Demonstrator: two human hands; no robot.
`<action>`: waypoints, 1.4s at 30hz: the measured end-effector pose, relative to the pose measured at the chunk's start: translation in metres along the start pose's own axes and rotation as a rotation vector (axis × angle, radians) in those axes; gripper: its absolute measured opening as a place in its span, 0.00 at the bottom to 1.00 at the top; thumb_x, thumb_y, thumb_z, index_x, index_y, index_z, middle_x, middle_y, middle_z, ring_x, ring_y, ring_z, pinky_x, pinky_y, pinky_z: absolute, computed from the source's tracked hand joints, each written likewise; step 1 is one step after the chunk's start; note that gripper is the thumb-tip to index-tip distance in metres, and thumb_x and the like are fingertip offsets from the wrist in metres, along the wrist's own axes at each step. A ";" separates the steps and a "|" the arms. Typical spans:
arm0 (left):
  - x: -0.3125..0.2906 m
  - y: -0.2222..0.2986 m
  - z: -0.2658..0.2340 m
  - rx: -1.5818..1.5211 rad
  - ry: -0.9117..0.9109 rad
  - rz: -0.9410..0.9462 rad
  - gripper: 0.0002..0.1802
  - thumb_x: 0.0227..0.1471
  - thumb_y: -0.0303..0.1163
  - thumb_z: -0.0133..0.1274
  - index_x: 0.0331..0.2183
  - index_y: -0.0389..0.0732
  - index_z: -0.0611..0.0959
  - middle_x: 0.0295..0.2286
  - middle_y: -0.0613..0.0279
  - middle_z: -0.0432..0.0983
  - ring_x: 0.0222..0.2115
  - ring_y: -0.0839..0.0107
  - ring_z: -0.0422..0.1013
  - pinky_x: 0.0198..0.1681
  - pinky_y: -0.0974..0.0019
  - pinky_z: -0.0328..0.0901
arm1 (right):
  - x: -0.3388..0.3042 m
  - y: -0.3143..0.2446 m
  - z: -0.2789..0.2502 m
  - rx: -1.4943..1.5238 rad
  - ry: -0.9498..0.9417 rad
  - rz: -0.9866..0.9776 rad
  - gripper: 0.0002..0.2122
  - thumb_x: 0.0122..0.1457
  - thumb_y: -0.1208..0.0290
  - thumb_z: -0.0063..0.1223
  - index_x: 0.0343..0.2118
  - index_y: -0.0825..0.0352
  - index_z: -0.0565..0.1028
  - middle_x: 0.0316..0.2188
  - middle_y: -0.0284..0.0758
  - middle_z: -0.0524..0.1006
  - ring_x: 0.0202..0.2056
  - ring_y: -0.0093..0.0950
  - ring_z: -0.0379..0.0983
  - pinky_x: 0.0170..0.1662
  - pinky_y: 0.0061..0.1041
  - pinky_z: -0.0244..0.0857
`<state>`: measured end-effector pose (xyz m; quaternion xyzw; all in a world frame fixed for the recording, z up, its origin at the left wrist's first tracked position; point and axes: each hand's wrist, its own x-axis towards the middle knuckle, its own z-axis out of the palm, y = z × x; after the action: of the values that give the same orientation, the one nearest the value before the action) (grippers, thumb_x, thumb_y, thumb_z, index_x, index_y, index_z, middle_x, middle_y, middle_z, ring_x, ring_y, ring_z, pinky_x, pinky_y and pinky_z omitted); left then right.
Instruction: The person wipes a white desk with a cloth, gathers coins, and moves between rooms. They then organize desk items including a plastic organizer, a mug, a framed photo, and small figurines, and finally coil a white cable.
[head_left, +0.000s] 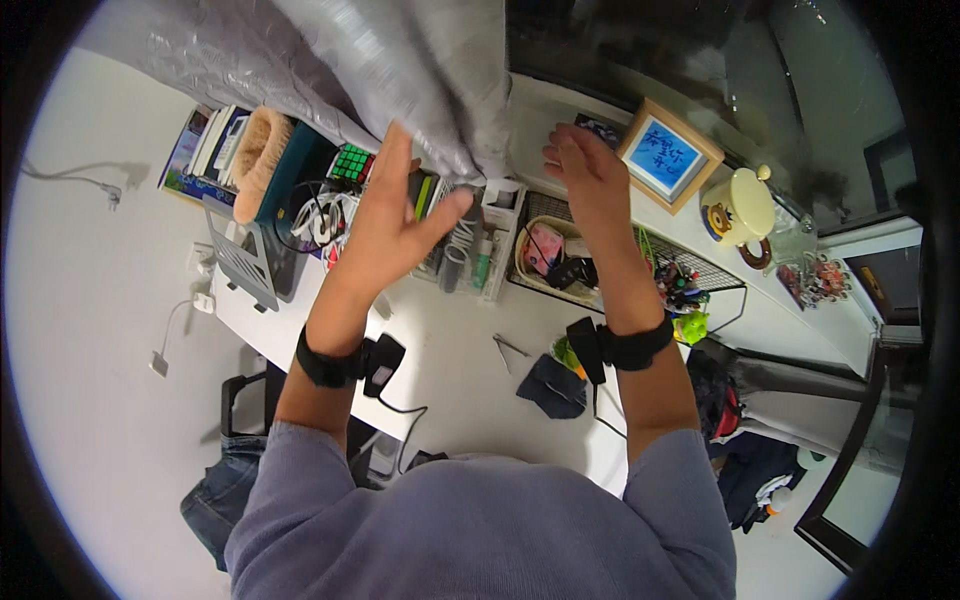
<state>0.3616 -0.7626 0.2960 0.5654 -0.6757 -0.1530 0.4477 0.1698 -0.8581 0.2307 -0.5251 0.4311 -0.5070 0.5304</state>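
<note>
My left hand (395, 225) is raised in front of the grey curtain (400, 60), fingers stretched up and thumb spread wide. Nothing shows in it, and I cannot tell whether the fingertips touch the fabric. Across from it, my right hand (597, 185) is lifted over the window sill, fingers loosely bent and apart, with nothing visible in them. Just right of that hand leans a wooden picture frame (706, 165) with a blue card. The curtain's lower end hangs gathered between my hands, above a white organizer (497, 285) holding bottles and coiled cable.
A black wire basket (722, 278) runs along the sill. Further right stands a cream lidded mug (738, 208). A Rubik's cube (352, 163), books (205, 150) and a laptop stand (240, 262) are at left. A dark cloth (553, 388) lies on the white desk (455, 345).
</note>
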 end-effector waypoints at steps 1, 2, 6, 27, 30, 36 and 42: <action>0.002 -0.003 0.005 0.020 0.096 -0.035 0.31 0.45 0.29 0.60 0.50 0.33 0.65 0.43 0.55 0.66 0.43 0.67 0.65 0.44 0.68 0.62 | -0.013 -0.008 -0.012 0.014 -0.012 -0.001 0.12 0.61 0.70 0.45 0.42 0.73 0.72 0.37 0.36 0.75 0.38 0.25 0.73 0.41 0.22 0.69; 0.004 -0.003 0.009 0.042 0.190 -0.069 0.30 0.45 0.30 0.60 0.48 0.33 0.67 0.42 0.55 0.67 0.41 0.69 0.66 0.41 0.69 0.63 | -0.024 -0.008 -0.023 -0.012 -0.017 -0.009 0.11 0.61 0.71 0.44 0.42 0.72 0.72 0.35 0.35 0.75 0.36 0.23 0.73 0.39 0.21 0.68; 0.005 -0.005 0.013 0.111 -0.156 -0.101 0.25 0.47 0.31 0.55 0.46 0.32 0.68 0.42 0.53 0.69 0.39 0.54 0.68 0.41 0.65 0.64 | -0.066 -0.007 -0.055 -0.055 -0.047 0.032 0.10 0.61 0.73 0.43 0.40 0.72 0.72 0.32 0.32 0.75 0.33 0.19 0.73 0.35 0.18 0.68; 0.071 -0.024 0.195 0.491 -0.209 -0.096 0.38 0.42 0.48 0.56 0.54 0.47 0.64 0.55 0.48 0.55 0.47 0.50 0.64 0.43 0.53 0.67 | 0.002 0.025 -0.141 -0.401 0.384 0.046 0.11 0.54 0.82 0.47 0.41 0.73 0.66 0.27 0.43 0.73 0.17 0.26 0.72 0.18 0.25 0.65; 0.070 -0.042 0.183 0.547 -0.176 -0.138 0.35 0.44 0.47 0.54 0.53 0.47 0.65 0.53 0.49 0.58 0.46 0.50 0.65 0.42 0.53 0.67 | 0.007 0.021 -0.139 -0.493 0.311 0.018 0.11 0.55 0.82 0.45 0.42 0.73 0.66 0.26 0.40 0.74 0.16 0.25 0.72 0.17 0.24 0.64; 0.059 -0.071 0.167 0.738 0.132 0.134 0.29 0.47 0.45 0.52 0.48 0.39 0.68 0.49 0.49 0.62 0.42 0.51 0.68 0.41 0.56 0.68 | 0.024 0.029 -0.114 -0.269 0.161 0.036 0.15 0.58 0.81 0.43 0.49 0.71 0.63 0.25 0.36 0.72 0.16 0.21 0.68 0.19 0.22 0.64; 0.062 -0.061 0.172 0.857 0.024 -0.023 0.28 0.45 0.44 0.56 0.44 0.37 0.70 0.49 0.51 0.63 0.45 0.56 0.67 0.40 0.60 0.69 | 0.055 0.071 -0.119 -0.547 0.085 -0.137 0.20 0.58 0.78 0.46 0.53 0.71 0.61 0.32 0.40 0.74 0.17 0.22 0.69 0.19 0.22 0.64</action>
<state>0.2684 -0.8889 0.1846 0.7095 -0.6665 0.1432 0.1785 0.0644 -0.9319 0.1548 -0.6547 0.5374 -0.4282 0.3151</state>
